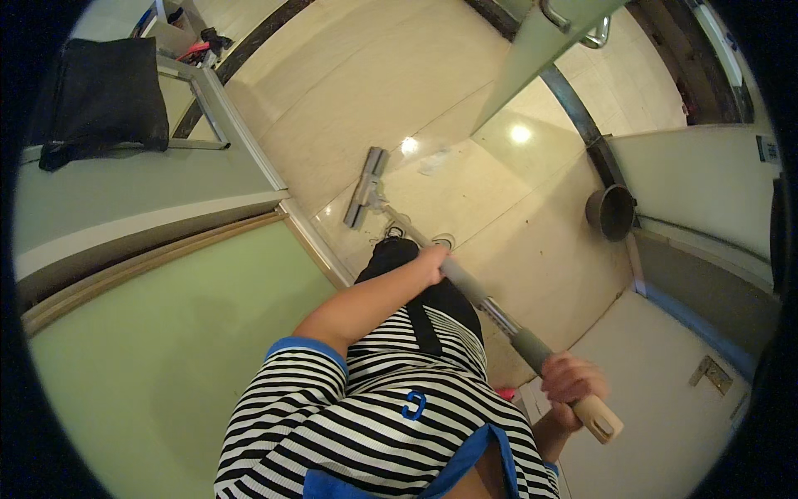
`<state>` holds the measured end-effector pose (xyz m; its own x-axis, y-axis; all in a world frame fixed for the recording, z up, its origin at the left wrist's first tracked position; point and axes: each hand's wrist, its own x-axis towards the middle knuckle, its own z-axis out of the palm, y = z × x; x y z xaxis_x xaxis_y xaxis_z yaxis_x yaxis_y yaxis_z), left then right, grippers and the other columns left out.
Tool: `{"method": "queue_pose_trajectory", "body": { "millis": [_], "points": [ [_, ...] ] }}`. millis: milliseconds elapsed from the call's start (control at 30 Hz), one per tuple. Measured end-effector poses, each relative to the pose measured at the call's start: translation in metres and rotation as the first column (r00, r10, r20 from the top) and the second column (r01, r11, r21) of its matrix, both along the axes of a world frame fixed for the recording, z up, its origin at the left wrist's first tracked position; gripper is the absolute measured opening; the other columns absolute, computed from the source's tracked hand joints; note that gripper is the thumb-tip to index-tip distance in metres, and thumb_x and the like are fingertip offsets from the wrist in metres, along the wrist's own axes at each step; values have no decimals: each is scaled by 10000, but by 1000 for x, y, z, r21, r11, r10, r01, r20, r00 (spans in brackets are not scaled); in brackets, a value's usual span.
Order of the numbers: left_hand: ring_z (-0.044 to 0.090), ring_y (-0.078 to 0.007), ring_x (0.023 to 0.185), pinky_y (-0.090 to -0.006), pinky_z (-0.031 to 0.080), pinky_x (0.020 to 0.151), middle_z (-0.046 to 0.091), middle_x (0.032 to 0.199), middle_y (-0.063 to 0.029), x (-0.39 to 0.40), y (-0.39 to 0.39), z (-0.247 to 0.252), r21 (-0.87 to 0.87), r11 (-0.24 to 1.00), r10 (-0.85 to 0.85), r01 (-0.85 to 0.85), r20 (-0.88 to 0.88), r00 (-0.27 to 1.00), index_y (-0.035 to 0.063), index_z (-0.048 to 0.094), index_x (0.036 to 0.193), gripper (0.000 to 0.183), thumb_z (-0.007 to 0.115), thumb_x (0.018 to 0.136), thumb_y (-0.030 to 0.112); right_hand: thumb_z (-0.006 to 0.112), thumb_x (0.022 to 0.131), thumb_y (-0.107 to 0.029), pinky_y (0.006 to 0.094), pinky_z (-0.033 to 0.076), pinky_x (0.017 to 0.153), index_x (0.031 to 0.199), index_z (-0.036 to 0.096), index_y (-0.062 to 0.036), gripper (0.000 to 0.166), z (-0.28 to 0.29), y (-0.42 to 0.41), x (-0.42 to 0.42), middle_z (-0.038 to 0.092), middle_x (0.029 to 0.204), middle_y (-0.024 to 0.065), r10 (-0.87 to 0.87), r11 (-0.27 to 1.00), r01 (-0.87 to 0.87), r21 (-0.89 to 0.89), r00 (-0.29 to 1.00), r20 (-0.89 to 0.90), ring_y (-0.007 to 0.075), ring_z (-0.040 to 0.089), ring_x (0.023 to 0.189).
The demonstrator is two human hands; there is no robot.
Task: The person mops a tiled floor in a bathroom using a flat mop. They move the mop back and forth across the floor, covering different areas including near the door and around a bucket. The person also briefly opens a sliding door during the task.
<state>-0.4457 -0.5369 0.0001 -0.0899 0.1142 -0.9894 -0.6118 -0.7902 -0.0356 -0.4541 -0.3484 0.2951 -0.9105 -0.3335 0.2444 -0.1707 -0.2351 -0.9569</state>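
A long-handled mop slants across the front of my body, its flat grey head down on the tile floor beyond my feet. My left hand grips the grey pole partway down. Higher up, my right hand is wrapped around the upper grip, close to the beige end with its hanging slot; this hand is slightly blurred. Between the two hands a bare metal section of the pole shows. The mop's underside is hidden. A faint whitish patch marks the tiles right of the head.
A glass door with a metal handle stands at the upper right. Against the right wall is a dark round bucket. A pale green panel flanks me on the left, with a black cloth or bag draped over a frame beyond.
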Motion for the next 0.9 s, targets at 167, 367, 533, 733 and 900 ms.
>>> {"method": "queue_pose_trajectory", "body": {
  "millis": [167,367,533,733,900],
  "points": [
    [501,-192,620,-309,432,489,461,808,-120,-9,88,-11,4,958,-288,288,-29,957,-15,286,1058,398,444,699,52,523,532,-58,268,387,453,517,410,-80,116,33,52,22,457,446,37,-84,994,89,60,993,-81,145,446,394],
    [461,-194,524,-318,389,424,452,644,-77,-26,114,63,0,919,-393,394,-54,918,8,444,779,174,506,619,37,514,538,-58,216,418,402,514,403,-92,118,57,59,48,462,451,16,-67,991,98,85,947,-315,107,458,381],
    [464,-189,530,-327,388,430,458,627,-81,-23,102,75,-15,934,-356,357,-137,925,7,459,701,110,518,616,44,517,560,-53,186,406,381,532,403,-93,124,70,53,57,452,472,-11,-173,985,162,-63,914,-366,87,444,375],
    [471,-230,680,-373,408,554,461,810,-135,-83,13,40,-262,872,-467,414,-189,864,-39,397,945,294,441,672,60,511,578,-89,343,398,544,627,422,-76,102,8,-12,55,432,538,33,-488,871,490,-41,853,-186,170,425,487],
    [502,-231,617,-373,419,486,454,820,-171,-127,-66,-38,-411,832,-474,371,-182,861,-63,337,1020,347,408,712,81,532,618,-50,423,400,699,640,466,-39,70,-66,-69,22,513,643,91,-273,956,283,75,955,-121,233,525,658]
  ]
}}
